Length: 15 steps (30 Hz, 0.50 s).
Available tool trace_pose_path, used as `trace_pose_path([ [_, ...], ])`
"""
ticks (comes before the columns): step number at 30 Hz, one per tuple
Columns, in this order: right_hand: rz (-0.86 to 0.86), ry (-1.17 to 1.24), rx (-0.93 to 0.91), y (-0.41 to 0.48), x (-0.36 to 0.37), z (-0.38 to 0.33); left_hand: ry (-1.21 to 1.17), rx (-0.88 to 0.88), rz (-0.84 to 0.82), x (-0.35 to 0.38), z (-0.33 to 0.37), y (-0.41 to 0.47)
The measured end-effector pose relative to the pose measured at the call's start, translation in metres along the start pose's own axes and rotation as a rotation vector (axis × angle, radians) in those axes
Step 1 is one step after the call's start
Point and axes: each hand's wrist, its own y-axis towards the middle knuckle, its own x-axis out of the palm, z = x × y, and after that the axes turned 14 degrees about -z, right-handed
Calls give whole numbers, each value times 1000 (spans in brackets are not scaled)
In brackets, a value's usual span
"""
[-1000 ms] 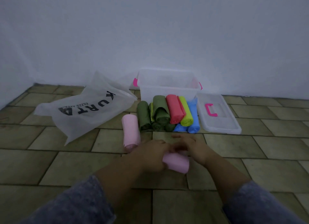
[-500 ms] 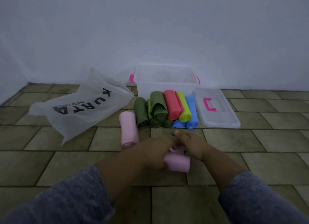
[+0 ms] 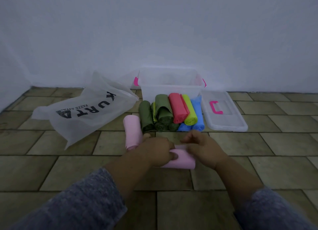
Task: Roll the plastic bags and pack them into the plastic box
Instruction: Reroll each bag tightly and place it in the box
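Low in the middle of the view, a pink roll (image 3: 182, 160) of thin, smooth plastic lies crosswise on the floor (image 3: 258, 169), a soft cylinder. The left hand (image 3: 155, 151) grips its left end, fingers curled round it and the thumb tucked against the roll's face. The right hand (image 3: 204, 148) covers the right part, its fingers bent over the far edge and holding the film down.

At twelve o'clock from the hands stands the plastic box (image 3: 169, 85), clear, rectangular, with rounded corners and pink clips, set against the pale wall. Just before it, a stacked row of finished cylinders lies on the floor: matt green rolls (image 3: 163, 109), a red roll (image 3: 178, 110), a yellow-green roll (image 3: 189, 113) and blue rolls (image 3: 197, 116). A second pink roll (image 3: 132, 132) lies at eleven o'clock, lengthwise, just beside the left hand. At one o'clock the flat clear lid (image 3: 223, 121) rests with its pink handle (image 3: 216, 107) up. At ten o'clock sprawls a crumpled, translucent white bag (image 3: 86, 112) with black lettering. The floor is dull brown rectangular tile; knitted grey sleeves (image 3: 77, 204) cover both forearms.
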Motion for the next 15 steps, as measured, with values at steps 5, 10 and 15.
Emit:
trace_pose_path([
  [5, -107, -478, -66, -16, 14, -3, -76, -31, 103, 0, 2, -3],
  [10, -27, -686, -16, -5, 15, 3, -92, -194, 532, 6, 9, -15],
  [15, -8, -512, 190, 1, 10, 0, -1076, -302, 317, 5, 31, -13],
])
